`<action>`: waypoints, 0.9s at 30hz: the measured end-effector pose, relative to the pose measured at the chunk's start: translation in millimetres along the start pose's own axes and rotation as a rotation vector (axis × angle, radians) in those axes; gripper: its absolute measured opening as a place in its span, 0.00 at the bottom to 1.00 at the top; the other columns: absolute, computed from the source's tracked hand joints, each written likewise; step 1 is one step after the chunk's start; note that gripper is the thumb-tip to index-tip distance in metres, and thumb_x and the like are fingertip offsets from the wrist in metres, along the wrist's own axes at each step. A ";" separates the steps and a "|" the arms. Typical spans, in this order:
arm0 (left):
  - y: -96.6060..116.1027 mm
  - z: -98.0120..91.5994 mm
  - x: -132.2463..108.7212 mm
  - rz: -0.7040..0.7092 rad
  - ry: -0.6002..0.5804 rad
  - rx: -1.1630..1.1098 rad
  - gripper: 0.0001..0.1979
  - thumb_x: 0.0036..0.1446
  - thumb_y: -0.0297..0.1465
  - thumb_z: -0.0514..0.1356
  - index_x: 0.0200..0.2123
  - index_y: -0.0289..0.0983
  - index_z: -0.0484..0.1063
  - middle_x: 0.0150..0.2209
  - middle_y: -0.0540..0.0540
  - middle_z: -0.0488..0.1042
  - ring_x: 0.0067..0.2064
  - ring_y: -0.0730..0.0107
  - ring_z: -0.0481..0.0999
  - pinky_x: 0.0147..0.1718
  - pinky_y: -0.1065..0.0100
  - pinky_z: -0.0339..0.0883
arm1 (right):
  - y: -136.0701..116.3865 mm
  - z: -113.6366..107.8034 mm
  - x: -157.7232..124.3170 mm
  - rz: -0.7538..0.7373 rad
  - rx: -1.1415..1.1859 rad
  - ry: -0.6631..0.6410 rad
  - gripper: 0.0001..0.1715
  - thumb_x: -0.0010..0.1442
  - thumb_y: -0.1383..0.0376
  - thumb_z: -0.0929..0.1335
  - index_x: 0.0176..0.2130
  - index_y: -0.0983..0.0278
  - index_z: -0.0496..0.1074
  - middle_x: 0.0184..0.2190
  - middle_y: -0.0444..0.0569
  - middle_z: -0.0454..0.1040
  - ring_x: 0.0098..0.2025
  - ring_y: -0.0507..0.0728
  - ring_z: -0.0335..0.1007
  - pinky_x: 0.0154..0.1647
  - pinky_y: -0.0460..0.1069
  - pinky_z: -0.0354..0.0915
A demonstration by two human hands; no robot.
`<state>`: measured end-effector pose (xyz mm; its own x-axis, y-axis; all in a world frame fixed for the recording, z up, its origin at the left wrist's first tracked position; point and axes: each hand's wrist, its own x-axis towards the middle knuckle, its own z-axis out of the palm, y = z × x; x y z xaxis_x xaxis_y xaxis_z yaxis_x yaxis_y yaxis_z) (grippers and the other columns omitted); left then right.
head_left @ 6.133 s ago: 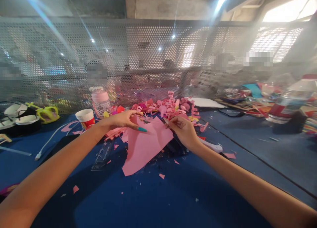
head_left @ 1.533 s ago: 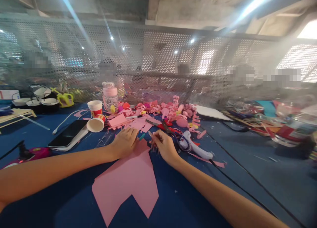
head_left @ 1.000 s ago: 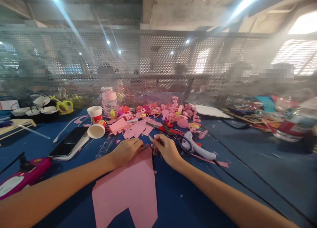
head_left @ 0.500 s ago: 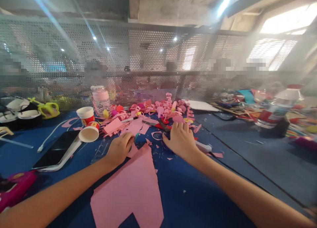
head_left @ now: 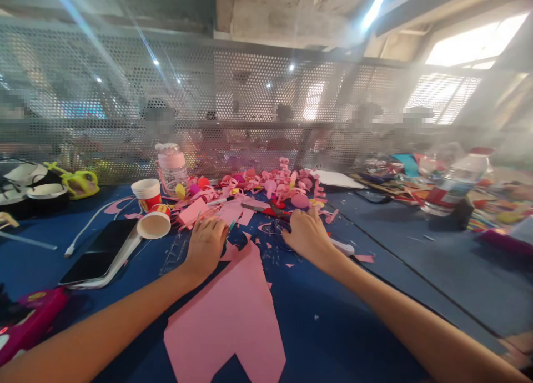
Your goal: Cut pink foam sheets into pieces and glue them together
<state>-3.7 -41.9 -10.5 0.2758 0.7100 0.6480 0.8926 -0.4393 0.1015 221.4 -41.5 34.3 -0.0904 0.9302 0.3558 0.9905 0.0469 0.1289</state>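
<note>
Small holes dot the grey wall [head_left: 270, 94] behind the blue table [head_left: 333, 322]. On the table, the left hand [head_left: 206, 244] has its fingers bent and close together. Something small and teal [head_left: 231, 226] shows by its fingertips; I cannot tell if the hand pinches it. The right hand [head_left: 306, 233] bends down beside the red scissors [head_left: 266, 208], with its fingertips turned away, so I cannot tell if it grips anything. Those scissors lie sideways, blades to the left.

Near the left hand, a big pink paper [head_left: 233, 316] lies on the table, between the two arms. Its long way runs from the near side to the far side, and its thin tip points away, leaning a bit right. Its near edge has a notch. Beyond the tip sits a pink pile [head_left: 287, 183]. To the right, blue tabletop stretches to a dark seam [head_left: 400, 258].
</note>
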 end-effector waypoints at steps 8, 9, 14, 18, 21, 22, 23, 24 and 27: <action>-0.7 0.3 -2.9 0.058 0.071 -0.058 0.09 0.60 0.28 0.48 0.31 0.35 0.66 0.30 0.43 0.71 0.35 0.61 0.70 0.36 0.63 0.62 | -24.7 0.1 25.5 0.082 0.210 -0.012 0.20 0.57 0.58 0.60 0.39 0.73 0.67 0.33 0.62 0.73 0.39 0.63 0.69 0.34 0.49 0.60; -0.7 0.7 -3.3 0.068 0.077 -0.064 0.09 0.60 0.27 0.48 0.31 0.35 0.65 0.30 0.44 0.71 0.35 0.62 0.70 0.36 0.63 0.62 | -28.7 5.6 31.6 0.075 0.213 -0.023 0.19 0.56 0.59 0.61 0.39 0.73 0.67 0.34 0.62 0.74 0.39 0.63 0.70 0.33 0.49 0.60; -1.8 1.1 -4.5 0.167 0.069 -0.134 0.08 0.60 0.27 0.48 0.30 0.36 0.64 0.28 0.46 0.70 0.32 0.65 0.70 0.32 0.66 0.63 | -46.5 26.8 51.2 0.038 0.219 -0.047 0.18 0.56 0.62 0.61 0.39 0.75 0.68 0.35 0.63 0.73 0.40 0.63 0.69 0.37 0.50 0.60; -1.3 -1.8 -4.8 0.316 0.075 -0.251 0.09 0.60 0.27 0.47 0.31 0.35 0.64 0.27 0.47 0.70 0.31 0.69 0.70 0.31 0.69 0.64 | -35.4 12.3 44.5 -0.008 0.205 0.011 0.18 0.59 0.63 0.57 0.42 0.73 0.66 0.42 0.63 0.69 0.47 0.62 0.64 0.46 0.51 0.57; 7.8 -9.6 -5.8 0.392 0.029 -0.259 0.08 0.60 0.28 0.47 0.30 0.35 0.63 0.26 0.48 0.69 0.28 0.71 0.70 0.28 0.71 0.64 | -3.6 -6.8 31.8 -0.031 0.155 0.036 0.25 0.51 0.65 0.62 0.48 0.75 0.62 0.48 0.66 0.63 0.53 0.67 0.56 0.49 0.55 0.53; 13.4 -13.5 -6.9 0.389 0.003 -0.219 0.08 0.60 0.27 0.47 0.29 0.35 0.63 0.25 0.48 0.69 0.27 0.70 0.70 0.26 0.71 0.64 | 9.2 -11.0 27.9 -0.002 0.075 -0.028 0.29 0.48 0.64 0.64 0.49 0.77 0.61 0.49 0.69 0.62 0.53 0.70 0.54 0.49 0.56 0.53; 20.0 -17.9 -8.8 0.382 -0.040 -0.170 0.09 0.59 0.26 0.47 0.29 0.35 0.62 0.24 0.48 0.69 0.26 0.70 0.70 0.25 0.70 0.64 | 21.7 -13.5 24.4 0.004 0.010 -0.165 0.32 0.47 0.62 0.65 0.49 0.79 0.61 0.48 0.70 0.62 0.52 0.72 0.55 0.48 0.57 0.54; 27.4 -22.3 -11.4 0.396 -0.085 -0.118 0.09 0.59 0.25 0.46 0.29 0.35 0.62 0.24 0.48 0.69 0.25 0.69 0.70 0.24 0.70 0.64 | 33.0 -14.2 21.5 0.005 -0.002 -0.243 0.33 0.43 0.62 0.67 0.47 0.79 0.63 0.46 0.69 0.65 0.50 0.73 0.58 0.46 0.57 0.56; 48.4 -32.1 -23.1 0.526 -0.199 0.013 0.12 0.54 0.19 0.45 0.37 0.32 0.64 0.29 0.43 0.72 0.30 0.65 0.73 0.25 0.67 0.67 | 54.5 -9.9 15.5 0.005 0.006 -0.356 0.36 0.43 0.59 0.67 0.48 0.79 0.63 0.42 0.68 0.69 0.45 0.71 0.64 0.44 0.57 0.57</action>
<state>21.8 -97.2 3.7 0.7459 0.4874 0.4539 0.6204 -0.7565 -0.2072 273.0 -28.1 56.0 -0.0448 0.9989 0.0118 0.9916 0.0431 0.1221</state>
